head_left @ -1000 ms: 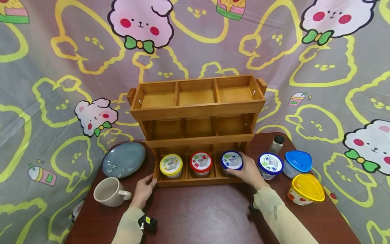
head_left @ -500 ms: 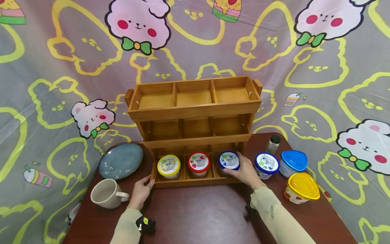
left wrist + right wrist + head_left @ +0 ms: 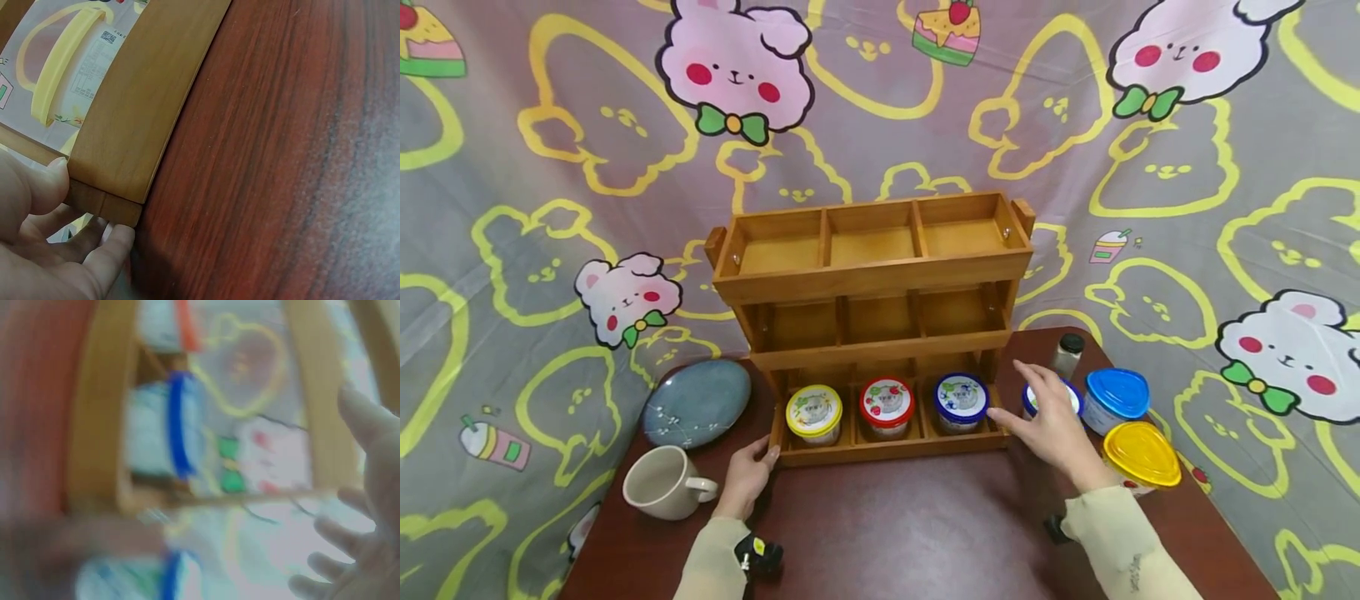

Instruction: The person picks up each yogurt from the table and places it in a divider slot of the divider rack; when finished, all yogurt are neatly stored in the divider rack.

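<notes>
A three-tier wooden shelf (image 3: 872, 350) stands on the table. Its bottom row holds a tub with a yellow lid (image 3: 814, 412), one with a red lid (image 3: 887, 403) and one with a dark blue lid (image 3: 962, 398), each in its own compartment. At the shelf's lower left front corner, my left hand (image 3: 747, 475) grips the wood between thumb and fingers, as the left wrist view also shows. My right hand (image 3: 1054, 425) is spread beside the dark-blue-lidded tub, holding nothing. It partly covers a second dark-blue-lidded tub (image 3: 1032, 402) outside the shelf. The right wrist view is blurred.
To the left are a blue-grey plate (image 3: 697, 403) and a beige mug (image 3: 658, 483). On the right stand a black-capped glass jar (image 3: 1067, 355), a light-blue-lidded tub (image 3: 1117, 395) and a yellow-lidded tub (image 3: 1141, 454). A patterned cloth (image 3: 865, 100) hangs behind.
My right hand has let go of the dark-blue-lidded tub in the bottom right compartment and moved off to the right. The left hand stays at the shelf corner.
</notes>
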Available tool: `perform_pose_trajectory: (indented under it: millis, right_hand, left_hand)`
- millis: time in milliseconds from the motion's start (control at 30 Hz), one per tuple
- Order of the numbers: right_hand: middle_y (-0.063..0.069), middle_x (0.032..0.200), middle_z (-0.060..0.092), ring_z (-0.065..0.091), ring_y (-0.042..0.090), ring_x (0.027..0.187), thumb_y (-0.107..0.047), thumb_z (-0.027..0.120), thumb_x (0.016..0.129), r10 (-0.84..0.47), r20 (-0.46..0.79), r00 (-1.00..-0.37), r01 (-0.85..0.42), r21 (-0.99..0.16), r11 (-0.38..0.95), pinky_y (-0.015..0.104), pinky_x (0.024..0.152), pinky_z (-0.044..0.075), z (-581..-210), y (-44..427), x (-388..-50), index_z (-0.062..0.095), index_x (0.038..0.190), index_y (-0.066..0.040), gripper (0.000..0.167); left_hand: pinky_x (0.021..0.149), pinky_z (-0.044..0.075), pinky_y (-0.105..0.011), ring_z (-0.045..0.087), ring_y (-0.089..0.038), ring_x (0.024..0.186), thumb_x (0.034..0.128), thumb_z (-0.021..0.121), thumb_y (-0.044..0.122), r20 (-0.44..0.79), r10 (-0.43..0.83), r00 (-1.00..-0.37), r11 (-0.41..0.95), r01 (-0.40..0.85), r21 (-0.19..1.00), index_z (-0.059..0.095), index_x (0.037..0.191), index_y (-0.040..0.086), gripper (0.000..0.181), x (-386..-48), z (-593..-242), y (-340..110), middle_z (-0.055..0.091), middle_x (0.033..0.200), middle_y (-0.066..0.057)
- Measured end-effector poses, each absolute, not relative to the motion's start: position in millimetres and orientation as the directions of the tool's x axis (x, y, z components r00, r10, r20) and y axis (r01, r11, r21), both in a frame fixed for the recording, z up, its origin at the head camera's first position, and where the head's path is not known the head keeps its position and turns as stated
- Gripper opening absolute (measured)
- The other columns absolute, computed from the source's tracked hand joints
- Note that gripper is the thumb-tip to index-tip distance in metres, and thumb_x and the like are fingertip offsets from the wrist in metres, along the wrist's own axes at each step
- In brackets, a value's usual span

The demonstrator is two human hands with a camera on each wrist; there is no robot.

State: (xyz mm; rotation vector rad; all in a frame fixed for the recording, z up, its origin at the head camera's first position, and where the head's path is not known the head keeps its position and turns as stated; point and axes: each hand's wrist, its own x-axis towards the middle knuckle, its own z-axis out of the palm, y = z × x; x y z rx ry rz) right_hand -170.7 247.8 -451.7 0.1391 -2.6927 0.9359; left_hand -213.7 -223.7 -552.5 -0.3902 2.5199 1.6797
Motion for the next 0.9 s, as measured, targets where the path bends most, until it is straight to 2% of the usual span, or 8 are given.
perform_pose_trajectory:
  millis: [167,233,333,467,567,700,900]
  right_hand:
    - [0.023,0.135,0.049,0.04,0.046,0.122,-0.028,0.085,0.079,-0.007,0.419,-0.908,-0.246,-0.521,0.818,0.07,0.093,0.036,-419.7,292.6,-134.3,0.056,0.136,-0.005,0.068]
    - [0.023,0.13,0.052,0.042,0.047,0.119,-0.025,0.084,0.081,-0.021,0.414,-0.91,-0.245,-0.496,0.833,0.07,0.091,0.036,-413.5,313.5,-122.5,0.059,0.131,-0.003,0.06]
    - [0.026,0.128,0.052,0.044,0.049,0.116,-0.027,0.081,0.083,-0.002,0.35,-0.937,-0.173,-0.458,0.872,0.072,0.087,0.039,-412.0,341.8,-108.1,0.059,0.129,-0.001,0.057]
    - [0.036,0.13,0.043,0.039,0.056,0.114,-0.039,0.075,0.088,0.12,0.23,-0.966,0.009,-0.433,0.901,0.077,0.085,0.037,-422.2,366.6,-95.4,0.048,0.138,0.004,0.072]
    - [0.042,0.131,0.036,0.034,0.059,0.114,-0.051,0.069,0.089,0.258,0.164,-0.952,0.158,-0.456,0.876,0.077,0.087,0.035,-434.3,374.6,-88.6,0.034,0.144,0.011,0.09]
    - [0.043,0.135,0.033,0.032,0.059,0.118,-0.055,0.067,0.089,0.447,0.138,-0.884,0.31,-0.544,0.78,0.075,0.093,0.033,-451.3,369.3,-81.4,0.017,0.149,0.014,0.104]
    - [0.038,0.149,0.023,0.026,0.056,0.13,-0.054,0.073,0.083,0.659,0.084,-0.748,0.435,-0.688,0.581,0.071,0.104,0.027,-476.4,351.3,-77.8,0.007,0.157,0.001,0.113]
  left_hand:
    - [0.111,0.03,-0.058,0.04,-0.045,0.134,0.1019,0.053,0.011,-0.188,-0.15,-0.971,0.377,-0.232,0.897,0.043,0.142,-0.011,0.047,-214.4,-555.5,-222.6,0.045,0.142,-0.032]
    - [0.11,0.031,-0.058,0.042,-0.044,0.132,0.1021,0.053,0.012,-0.187,-0.144,-0.972,0.377,-0.229,0.898,0.044,0.143,-0.011,0.047,-214.1,-556.4,-223.2,0.046,0.142,-0.032]
    - [0.109,0.033,-0.058,0.043,-0.044,0.131,0.1027,0.053,0.014,-0.186,-0.134,-0.973,0.372,-0.224,0.901,0.043,0.143,-0.01,0.048,-213.6,-556.1,-224.6,0.045,0.142,-0.032]
    - [0.11,0.032,-0.058,0.042,-0.043,0.132,0.1029,0.052,0.015,-0.196,-0.126,-0.972,0.373,-0.23,0.899,0.042,0.144,-0.009,0.049,-212.6,-554.8,-226.8,0.044,0.144,-0.031]
    - [0.11,0.031,-0.058,0.041,-0.044,0.133,0.1031,0.052,0.016,-0.21,-0.121,-0.97,0.369,-0.24,0.898,0.04,0.145,-0.009,0.051,-211.8,-553.9,-227.9,0.042,0.145,-0.031]
    - [0.109,0.032,-0.059,0.044,-0.044,0.131,0.1036,0.052,0.018,-0.221,-0.119,-0.968,0.366,-0.25,0.896,0.039,0.146,-0.009,0.052,-210.9,-553.0,-227.9,0.042,0.145,-0.032]
    - [0.107,0.036,-0.058,0.048,-0.043,0.126,0.1039,0.051,0.017,-0.22,-0.122,-0.968,0.373,-0.25,0.894,0.039,0.147,-0.008,0.051,-210.3,-553.6,-225.6,0.043,0.144,-0.032]
